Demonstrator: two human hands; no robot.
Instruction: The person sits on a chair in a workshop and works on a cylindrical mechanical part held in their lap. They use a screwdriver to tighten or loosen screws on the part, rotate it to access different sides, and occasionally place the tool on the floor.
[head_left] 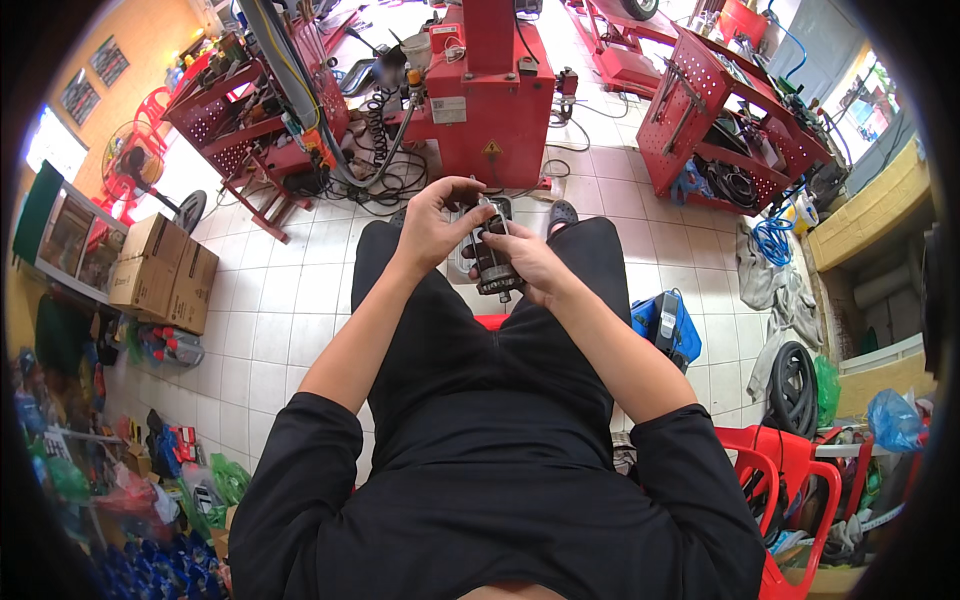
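Note:
Between my knees, a dark cylindrical metal part (496, 266) with rods and fittings sits in my right hand (530, 258), whose fingers wrap round its body. My left hand (440, 218) is at the upper end of the part, thumb and fingers closed on a small silvery piece there; whether that piece is attached cannot be told. A pale tray (460, 262) is partly visible on the floor behind my hands, mostly hidden by them.
A red machine (490, 120) with hoses stands ahead, red tool carts (680, 120) at both sides. Cardboard boxes (160, 280) are at left, a blue bag (665, 330) by my right knee, a red chair (820, 500) at lower right. Tiled floor (270, 350) surrounds me.

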